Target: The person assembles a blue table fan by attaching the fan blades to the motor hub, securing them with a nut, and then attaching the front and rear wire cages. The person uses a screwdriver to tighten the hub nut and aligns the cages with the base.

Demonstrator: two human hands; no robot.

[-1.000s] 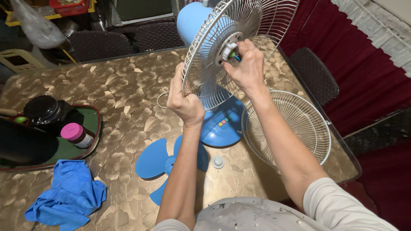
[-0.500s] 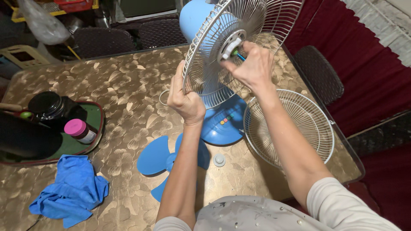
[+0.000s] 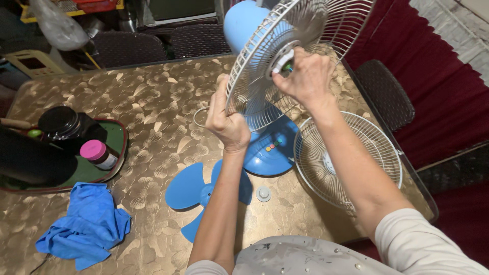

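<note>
A blue table fan (image 3: 270,147) stands on the gold flower-patterned table (image 3: 142,107). Its rear wire guard (image 3: 326,20) is on the motor housing. My left hand (image 3: 227,119) grips the guard's lower left rim. My right hand (image 3: 305,76) pinches the white plastic nut (image 3: 281,60) at the guard's hub, around the motor shaft. The blue fan blade (image 3: 196,193) lies flat on the table near my left forearm. A small grey cap (image 3: 263,193) rests beside it. The front wire guard (image 3: 349,158) lies flat at the right.
A green tray (image 3: 114,153) at the left holds a dark jar (image 3: 63,125) and a pink-capped bottle (image 3: 97,154). A crumpled blue cloth (image 3: 84,226) lies at the front left. Dark chairs (image 3: 384,91) stand around the table, with a red curtain at the right.
My right hand has kept turning at the white nut on the hub. The view has shifted a little, so the fan sits further right. My left hand still holds the guard's rim.
</note>
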